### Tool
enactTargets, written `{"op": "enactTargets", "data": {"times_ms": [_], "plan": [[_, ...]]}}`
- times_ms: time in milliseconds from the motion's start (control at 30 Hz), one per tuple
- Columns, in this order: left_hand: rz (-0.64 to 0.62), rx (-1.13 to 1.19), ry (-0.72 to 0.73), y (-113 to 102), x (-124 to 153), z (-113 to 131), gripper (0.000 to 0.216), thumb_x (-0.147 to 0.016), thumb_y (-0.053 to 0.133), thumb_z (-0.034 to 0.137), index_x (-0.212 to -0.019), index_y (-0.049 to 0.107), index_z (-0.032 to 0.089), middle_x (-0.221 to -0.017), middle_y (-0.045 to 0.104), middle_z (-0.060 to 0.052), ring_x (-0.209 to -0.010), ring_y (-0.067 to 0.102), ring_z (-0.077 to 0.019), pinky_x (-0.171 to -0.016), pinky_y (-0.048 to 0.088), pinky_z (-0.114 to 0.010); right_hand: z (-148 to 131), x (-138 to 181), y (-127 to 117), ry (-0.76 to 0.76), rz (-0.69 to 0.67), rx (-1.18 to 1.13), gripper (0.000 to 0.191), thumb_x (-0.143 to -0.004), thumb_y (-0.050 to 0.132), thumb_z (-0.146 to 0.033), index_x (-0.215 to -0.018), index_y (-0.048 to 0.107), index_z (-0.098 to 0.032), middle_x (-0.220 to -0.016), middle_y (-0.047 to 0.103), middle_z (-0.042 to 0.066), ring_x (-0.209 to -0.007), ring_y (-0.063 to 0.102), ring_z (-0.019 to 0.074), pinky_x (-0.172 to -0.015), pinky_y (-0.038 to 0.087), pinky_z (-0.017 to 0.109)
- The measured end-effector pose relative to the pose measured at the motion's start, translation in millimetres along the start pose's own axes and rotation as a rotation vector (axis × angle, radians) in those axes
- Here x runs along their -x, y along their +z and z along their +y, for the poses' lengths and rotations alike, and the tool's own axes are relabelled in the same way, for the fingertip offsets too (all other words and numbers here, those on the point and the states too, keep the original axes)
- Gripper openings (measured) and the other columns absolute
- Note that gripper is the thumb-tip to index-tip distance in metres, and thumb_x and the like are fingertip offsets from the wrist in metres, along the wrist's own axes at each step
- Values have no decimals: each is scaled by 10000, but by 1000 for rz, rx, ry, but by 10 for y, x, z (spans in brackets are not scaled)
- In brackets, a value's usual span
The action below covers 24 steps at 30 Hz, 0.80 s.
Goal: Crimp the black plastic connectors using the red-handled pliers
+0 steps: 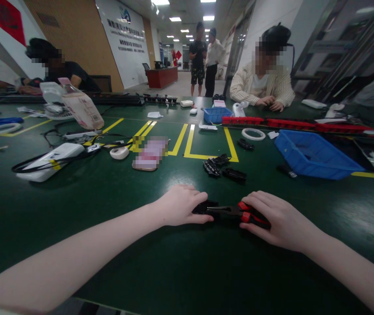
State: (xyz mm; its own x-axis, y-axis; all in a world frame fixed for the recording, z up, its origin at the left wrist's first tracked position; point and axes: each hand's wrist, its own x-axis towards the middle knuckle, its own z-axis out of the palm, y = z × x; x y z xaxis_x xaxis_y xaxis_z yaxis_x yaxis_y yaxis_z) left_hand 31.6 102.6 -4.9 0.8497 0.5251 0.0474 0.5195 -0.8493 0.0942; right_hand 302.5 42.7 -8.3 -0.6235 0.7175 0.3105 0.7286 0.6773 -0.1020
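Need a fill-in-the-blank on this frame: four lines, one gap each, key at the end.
1. The right hand holds a pair of ____ with red and black handles.
2. The small part in the left hand is ____ in colour.
3. The strips on the green table are coloured ____.
4. In the picture, the phone lies to the ____ of the loose parts.

Missing words: pliers; black; yellow; left.
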Motion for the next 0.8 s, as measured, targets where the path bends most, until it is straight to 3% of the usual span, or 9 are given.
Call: {"op": "enactTargets", "data": {"times_ms": [300,800], "plan": [[14,30,40,-9,4,1,387,-891,507,565,-864,561,183,-724,602,-5,-645,553,-168,-561,353,-270,37,-1,-59,-82,17,67,328,-867,556,-412,-1069,581,-155,-957,670,113,-845,641,230,-703,545,359],[41,53,49,1,5,-8,371,-873,541,552,-832,554,183,-690,579,6,-623,537,-162,-555,336,-267,30,62,32,33,-7,22,394,-872,548,-451,-1164,527,-187,-1086,630,114,-955,612,249,-790,531,419]]}}
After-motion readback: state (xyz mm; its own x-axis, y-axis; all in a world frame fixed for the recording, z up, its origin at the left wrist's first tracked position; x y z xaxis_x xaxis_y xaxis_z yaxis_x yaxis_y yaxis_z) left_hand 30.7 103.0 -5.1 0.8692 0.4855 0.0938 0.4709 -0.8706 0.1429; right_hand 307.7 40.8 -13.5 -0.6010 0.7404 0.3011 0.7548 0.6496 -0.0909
